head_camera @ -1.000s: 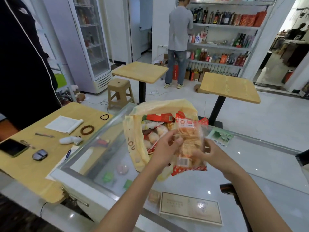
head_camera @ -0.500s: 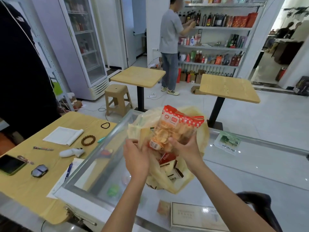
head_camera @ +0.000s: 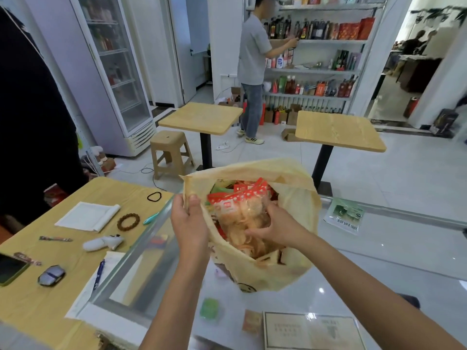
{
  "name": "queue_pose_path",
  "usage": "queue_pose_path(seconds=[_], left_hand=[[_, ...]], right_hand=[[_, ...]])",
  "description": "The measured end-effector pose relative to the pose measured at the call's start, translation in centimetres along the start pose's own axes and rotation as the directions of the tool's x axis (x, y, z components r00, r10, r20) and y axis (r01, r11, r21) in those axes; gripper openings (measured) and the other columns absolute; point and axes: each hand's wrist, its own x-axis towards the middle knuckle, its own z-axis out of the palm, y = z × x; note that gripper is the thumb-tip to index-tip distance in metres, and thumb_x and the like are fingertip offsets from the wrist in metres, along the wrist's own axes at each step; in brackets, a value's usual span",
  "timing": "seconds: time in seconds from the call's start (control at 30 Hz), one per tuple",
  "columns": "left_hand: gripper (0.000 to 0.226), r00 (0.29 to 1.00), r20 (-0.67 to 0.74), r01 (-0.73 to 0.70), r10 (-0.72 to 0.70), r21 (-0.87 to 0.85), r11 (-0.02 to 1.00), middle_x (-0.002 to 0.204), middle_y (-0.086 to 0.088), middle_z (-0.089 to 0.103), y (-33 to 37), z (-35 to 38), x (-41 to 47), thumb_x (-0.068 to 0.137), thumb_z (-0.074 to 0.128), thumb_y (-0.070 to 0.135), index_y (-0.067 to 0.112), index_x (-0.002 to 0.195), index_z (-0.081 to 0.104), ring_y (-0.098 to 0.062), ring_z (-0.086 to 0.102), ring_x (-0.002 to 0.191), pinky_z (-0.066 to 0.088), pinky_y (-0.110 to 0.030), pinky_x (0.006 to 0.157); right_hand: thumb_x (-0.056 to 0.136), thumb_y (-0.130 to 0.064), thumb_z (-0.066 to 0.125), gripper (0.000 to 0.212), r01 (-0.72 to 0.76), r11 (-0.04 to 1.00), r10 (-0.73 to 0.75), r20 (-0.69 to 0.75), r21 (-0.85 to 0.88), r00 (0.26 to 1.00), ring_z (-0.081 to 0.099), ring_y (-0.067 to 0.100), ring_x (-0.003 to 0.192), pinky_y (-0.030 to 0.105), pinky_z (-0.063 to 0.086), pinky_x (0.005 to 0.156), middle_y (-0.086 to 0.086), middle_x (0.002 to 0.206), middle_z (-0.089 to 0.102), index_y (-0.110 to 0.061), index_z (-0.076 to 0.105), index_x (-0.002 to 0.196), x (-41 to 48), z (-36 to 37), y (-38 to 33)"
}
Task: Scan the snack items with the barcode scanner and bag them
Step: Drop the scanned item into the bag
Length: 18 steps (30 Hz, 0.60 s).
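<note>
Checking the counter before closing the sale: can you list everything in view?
Yellow plastic carrier bag: one, yellow, open on the glass counter.
Clear red-topped snack packet: one, red and clear, in the bag mouth.
White folded cloth: one, white, on wooden side desk.
Brown bead bracelet: one, brown, beside the cloth.
Square wooden tables: two, tan, beyond the counter.
Beige plastic stool: one, beige, by one table.
Left hand: grip on the bag rim.
Right hand: grip on the snack packet.
</note>
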Motion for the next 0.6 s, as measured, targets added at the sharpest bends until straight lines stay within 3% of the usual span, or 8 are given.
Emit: queue_pose_path(seconds=[0.13,0.27,0.33,0.4,0.43,0.47,0.53,0.6], left_hand=[[0.018,0.997,0.068,0.021,-0.026,0.069,0.997,0.078,-0.002,0.052,-0.8,1.6,-0.8,0.101,0.039,0.021,0.021,0.086,0.049,-0.014,0.050,0.068,0.041,-0.026,0.058],[0.009,0.997,0.062,0.027,-0.036,0.133,0.991,0.080,0.001,0.051,-1.5,2.2,-1.4,0.099,0.042,0.022,0.014,0.098,0.047,-0.012,0.050,0.070,0.039,-0.025,0.058],[0.007,0.997,0.068,0.034,-0.044,0.141,0.989,0.083,0.003,0.052,-1.7,2.4,-1.7,0.097,0.045,0.019,0.015,0.102,0.046,-0.009,0.051,0.072,0.039,-0.024,0.059],[0.008,0.997,0.063,0.037,-0.048,0.155,0.987,0.084,0.004,0.053,-2.0,2.5,-1.8,0.096,0.046,0.016,0.015,0.104,0.045,-0.008,0.051,0.073,0.039,-0.024,0.059],[0.009,0.997,0.061,0.038,-0.048,0.163,0.986,0.083,0.005,0.052,-2.1,2.7,-1.9,0.095,0.046,0.015,0.015,0.104,0.045,-0.007,0.050,0.072,0.038,-0.024,0.059],[0.009,0.997,0.060,0.036,-0.046,0.169,0.985,0.083,0.005,0.052,-2.3,2.9,-2.0,0.096,0.046,0.014,0.014,0.105,0.045,-0.007,0.050,0.071,0.038,-0.024,0.058],[0.010,0.997,0.057,0.031,-0.042,0.172,0.985,0.084,0.005,0.051,-2.3,3.4,-2.4,0.097,0.046,0.015,0.012,0.106,0.045,-0.007,0.049,0.072,0.037,-0.023,0.059],[0.011,0.997,0.055,0.038,-0.047,0.163,0.986,0.088,0.005,0.053,-2.3,3.8,-2.5,0.097,0.046,0.016,0.014,0.108,0.046,-0.007,0.051,0.076,0.039,-0.023,0.061]], right_hand=[[0.078,-0.045,0.074,0.116,0.050,0.974,-0.030,0.093,-0.222,0.995,0.047,0.021,0.115,0.032,0.043,0.097,0.005,0.131,0.047,-0.022,-0.012,0.152,0.5,1.7,-0.9],[0.079,-0.053,0.069,0.083,0.080,0.969,-0.069,0.057,-0.235,0.996,0.035,0.016,0.121,0.032,0.037,0.104,-0.002,0.127,0.036,-0.019,0.029,0.144,-0.7,1.9,0.3],[0.081,-0.051,0.068,0.064,0.139,0.978,-0.166,-0.176,-0.158,0.970,0.037,0.009,0.119,0.029,0.039,0.103,-0.007,0.126,0.038,-0.020,0.044,0.132,-2.6,1.3,1.2],[0.078,-0.042,0.074,0.065,0.110,0.973,-0.215,-0.628,-0.202,0.748,0.037,0.012,0.122,0.029,0.037,0.104,-0.002,0.131,0.041,-0.017,0.046,0.131,-4.1,0.9,2.8],[0.075,-0.038,0.078,0.072,0.035,0.988,-0.138,-0.775,-0.148,0.617,0.036,0.016,0.124,0.031,0.035,0.104,0.002,0.133,0.039,-0.014,0.043,0.133,-4.7,0.7,3.7],[0.072,-0.036,0.081,0.082,-0.065,0.997,0.011,-0.822,-0.032,0.570,0.034,0.020,0.127,0.034,0.035,0.105,0.006,0.136,0.036,-0.013,0.037,0.137,-5.1,0.5,4.5],[0.072,-0.035,0.081,0.094,-0.271,0.932,0.363,-0.644,0.242,0.673,0.037,0.025,0.127,0.040,0.038,0.101,0.009,0.136,0.037,-0.012,0.026,0.144,-5.5,-0.2,5.4],[0.078,-0.023,0.076,0.069,-0.384,0.823,0.539,-0.363,0.418,0.760,0.057,0.025,0.103,0.040,0.051,0.086,0.005,0.110,0.057,-0.006,0.043,0.137,-5.7,-1.1,6.2]])
